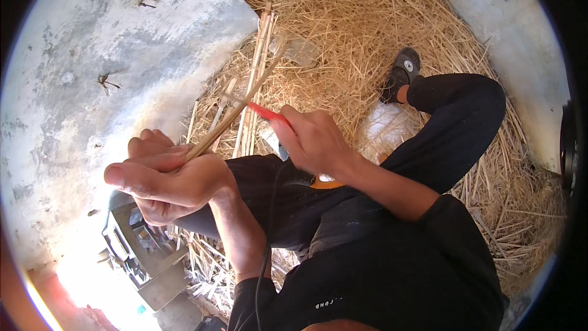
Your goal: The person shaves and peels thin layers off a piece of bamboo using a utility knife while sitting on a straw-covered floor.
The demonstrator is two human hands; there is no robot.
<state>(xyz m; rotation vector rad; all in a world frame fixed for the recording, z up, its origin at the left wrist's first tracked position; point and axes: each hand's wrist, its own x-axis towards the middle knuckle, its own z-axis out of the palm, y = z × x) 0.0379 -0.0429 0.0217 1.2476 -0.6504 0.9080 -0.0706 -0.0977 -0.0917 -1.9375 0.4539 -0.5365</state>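
Blade (235,98) first, since that worries me most on this feed: it crosses a long brown stick (228,121), held up in front of the person's lap with straw (361,24) beyond. The left hand (184,175) grips the stick's near end, fingers curled around it, thumb jutting leftward. The right hand (321,146) is wrapped around the red handle (267,112). I can't tell whether the edge bites the wood or merely lies against it. As I judge it, the stick's far end has no visible prop, so it could flex or roll under pressure and let the blade skate. Drawn toward the body, a slipping edge would run along the stick at the left fingers; too deep a bite might snap the wood. I also distrust the dark cord (271,208) running from near the right hand past the left forearm: it could snag a wrist mid-stroke.
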